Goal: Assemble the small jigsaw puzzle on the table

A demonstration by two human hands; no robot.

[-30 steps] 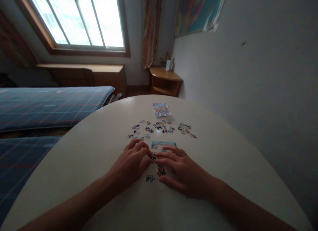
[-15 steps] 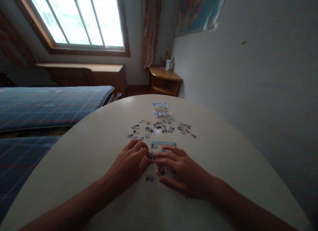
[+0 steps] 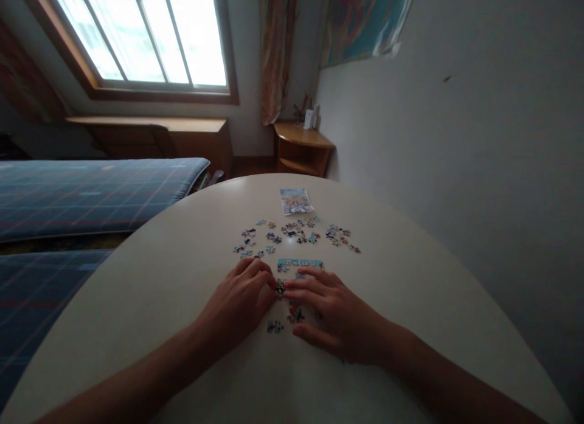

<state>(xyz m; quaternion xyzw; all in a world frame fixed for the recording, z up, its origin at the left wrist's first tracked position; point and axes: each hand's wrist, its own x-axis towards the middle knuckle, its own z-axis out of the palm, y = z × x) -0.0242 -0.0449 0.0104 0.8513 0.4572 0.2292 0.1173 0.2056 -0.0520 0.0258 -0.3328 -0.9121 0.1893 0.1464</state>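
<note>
Between my hands lies a small cluster of jigsaw puzzle pieces [image 3: 280,289] on the table. My left hand [image 3: 246,290] grips its left side, thumb and forefinger closed together. From the right, my right hand [image 3: 331,308] is spread flat, its fingertips touching the same cluster and its palm covering part of the table. Just beyond is a joined strip of puzzle [image 3: 298,263] with a light blue top edge. Reddish puzzle pieces [image 3: 295,313] show beside my right thumb, partly hidden. A pair of dark puzzle pieces [image 3: 275,327] sits nearer to me.
Several loose puzzle pieces [image 3: 296,230] are scattered farther out on the round white table [image 3: 401,260]. Behind them lies a small picture sheet [image 3: 295,201]. A bed with a blue plaid cover [image 3: 91,196] stands to the left, a white wall [image 3: 479,168] to the right.
Both hands stay almost where they were, at the same cluster. My left fingertips have shifted very slightly; the pieces around them look the same.
</note>
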